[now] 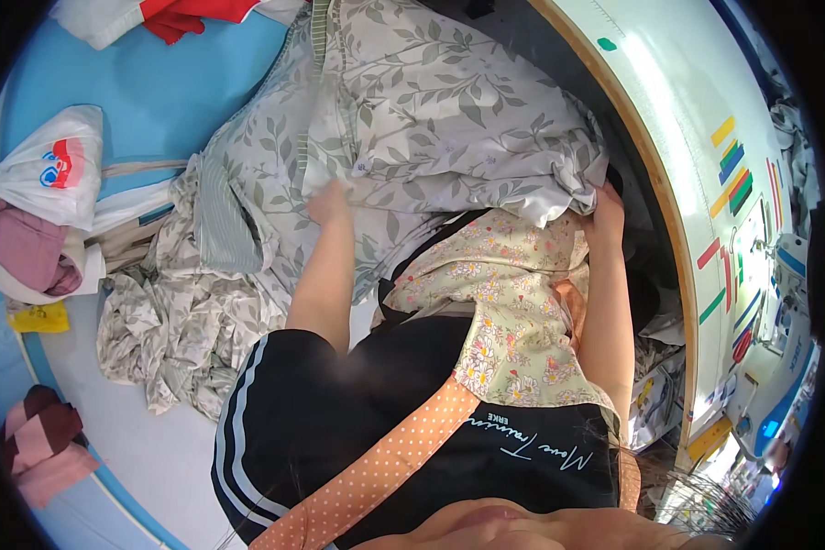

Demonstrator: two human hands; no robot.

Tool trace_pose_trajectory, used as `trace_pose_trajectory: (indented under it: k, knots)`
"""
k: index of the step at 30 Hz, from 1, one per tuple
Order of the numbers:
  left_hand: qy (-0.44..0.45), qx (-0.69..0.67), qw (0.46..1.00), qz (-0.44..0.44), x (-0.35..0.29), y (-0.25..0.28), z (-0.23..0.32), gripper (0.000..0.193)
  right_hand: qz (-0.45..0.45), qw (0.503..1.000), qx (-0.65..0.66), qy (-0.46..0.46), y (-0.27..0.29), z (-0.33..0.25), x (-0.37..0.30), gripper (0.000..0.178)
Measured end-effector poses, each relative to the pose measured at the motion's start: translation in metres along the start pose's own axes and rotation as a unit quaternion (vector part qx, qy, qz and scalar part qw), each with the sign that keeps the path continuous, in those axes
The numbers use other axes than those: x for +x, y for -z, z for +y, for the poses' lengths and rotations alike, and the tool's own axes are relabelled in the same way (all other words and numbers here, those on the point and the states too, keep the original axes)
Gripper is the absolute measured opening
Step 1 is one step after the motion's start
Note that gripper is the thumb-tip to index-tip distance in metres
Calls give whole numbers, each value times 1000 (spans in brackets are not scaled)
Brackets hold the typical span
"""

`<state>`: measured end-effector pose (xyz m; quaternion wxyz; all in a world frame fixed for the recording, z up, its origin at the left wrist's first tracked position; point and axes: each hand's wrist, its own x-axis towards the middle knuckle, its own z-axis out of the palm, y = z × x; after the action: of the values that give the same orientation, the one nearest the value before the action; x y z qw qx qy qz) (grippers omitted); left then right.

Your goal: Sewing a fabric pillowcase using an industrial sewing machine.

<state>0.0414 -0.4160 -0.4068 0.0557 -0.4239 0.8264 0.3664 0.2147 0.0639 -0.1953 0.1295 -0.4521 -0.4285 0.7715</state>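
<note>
A large pale grey cloth with a leaf print (458, 92) spreads out before me and hangs over my lap. My left hand (330, 197) is closed on it near a green striped strip (318, 55) that runs along the cloth; the fingers are partly hidden and slightly blurred. At the right end of the cloth my right hand (605, 206) grips its gathered edge, with the fingers mostly behind the fabric. More of the same cloth lies crumpled in a heap (183, 339) on the left, beside a striped piece (225, 215).
A white sewing-machine table (651, 82) with a brown edge curves along my right, carrying a sewing machine (779, 367) and coloured tape strips (731, 165). On the left are a white plastic bag (60, 165), a mauve cloth (32, 247) and pink fabric pieces (46, 445). Red cloth (188, 16) lies far left.
</note>
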Motion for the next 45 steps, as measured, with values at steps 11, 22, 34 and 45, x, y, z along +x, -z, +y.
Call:
trace_pose_trajectory:
  k: [11, 22, 34, 45]
  knots:
    - [-1, -205, 975, -90, 31, 4, -11, 53, 41, 979, -192, 51, 12, 0, 0, 35]
    - [-446, -140, 843, -268, -199, 97, 165, 26, -194, 825, -412, 334, -125, -29, -110, 66]
    - [-661, -180, 675, -275, -262, 85, 168, 35, -170, 817, -479, 271, -155, 14, -68, 33]
    - [-785, -85, 588, -174, -162, 63, 250, 37, -271, 821, -432, 257, -169, -62, -158, 14]
